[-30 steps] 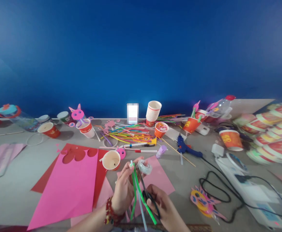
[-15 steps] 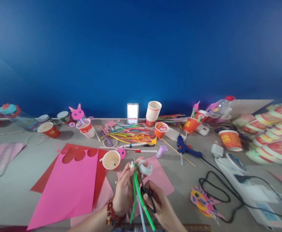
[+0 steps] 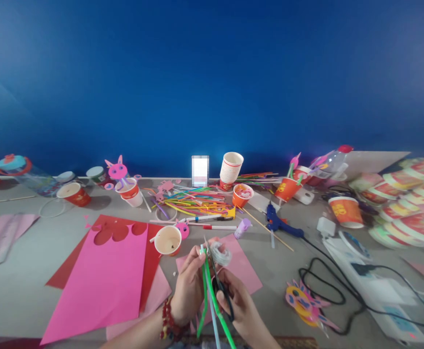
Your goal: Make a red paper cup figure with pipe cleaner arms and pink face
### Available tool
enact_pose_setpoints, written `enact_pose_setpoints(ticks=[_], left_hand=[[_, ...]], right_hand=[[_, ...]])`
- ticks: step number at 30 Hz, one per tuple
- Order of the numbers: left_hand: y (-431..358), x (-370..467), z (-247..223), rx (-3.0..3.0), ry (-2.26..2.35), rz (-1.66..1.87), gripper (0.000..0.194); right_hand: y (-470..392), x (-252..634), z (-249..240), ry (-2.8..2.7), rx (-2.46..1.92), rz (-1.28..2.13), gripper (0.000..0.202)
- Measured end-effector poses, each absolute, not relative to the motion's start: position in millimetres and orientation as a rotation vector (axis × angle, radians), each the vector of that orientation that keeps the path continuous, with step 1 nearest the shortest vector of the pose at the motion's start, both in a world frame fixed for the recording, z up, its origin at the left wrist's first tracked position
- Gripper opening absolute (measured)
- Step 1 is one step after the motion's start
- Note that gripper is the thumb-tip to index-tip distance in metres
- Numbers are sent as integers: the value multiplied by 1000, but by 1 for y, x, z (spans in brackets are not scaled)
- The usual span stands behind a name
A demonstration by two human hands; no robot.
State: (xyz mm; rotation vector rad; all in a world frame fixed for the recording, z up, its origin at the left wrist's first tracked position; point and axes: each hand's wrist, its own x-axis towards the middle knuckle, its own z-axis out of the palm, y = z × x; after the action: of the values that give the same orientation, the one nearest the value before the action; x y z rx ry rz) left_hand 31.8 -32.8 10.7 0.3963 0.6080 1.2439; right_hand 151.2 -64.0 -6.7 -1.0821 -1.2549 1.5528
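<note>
Pinching green and pale-blue slender stems [image 3: 212,291] near their tops, the left hand's grip [image 3: 188,286] steadies them beside black-handled metal scissors [image 3: 228,301] held in the right hand [image 3: 241,298]; cutting would call for fingertips clear of the blades. Beyond lie multicoloured stems [image 3: 193,206].

Bare table [image 3: 270,276] right of hands; glue gun [image 3: 283,226] beyond blocks.

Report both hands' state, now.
Left hand: closed, holding green strips and a pale one.
Right hand: closed around black-handled scissors.
</note>
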Motion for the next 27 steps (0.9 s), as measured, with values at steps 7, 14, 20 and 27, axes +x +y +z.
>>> enact_pose_setpoints(ticks=[7,14,20,27], left_hand=[[-29,28,6,380,595,1265,23],[-28,18,11,425,628,1375,11],[-32,12,22,574,625,1385,10],[-38,4,32,811,553,1296,9]], right_hand=[[-65,164,-5,-1336,-1115,1518,53],[-66,230,-11,-1796,-1601,887,20],[-67,260,-18,-2133,-1861,396,14],[-57,266,-6,-2385,-1932,281,26]])
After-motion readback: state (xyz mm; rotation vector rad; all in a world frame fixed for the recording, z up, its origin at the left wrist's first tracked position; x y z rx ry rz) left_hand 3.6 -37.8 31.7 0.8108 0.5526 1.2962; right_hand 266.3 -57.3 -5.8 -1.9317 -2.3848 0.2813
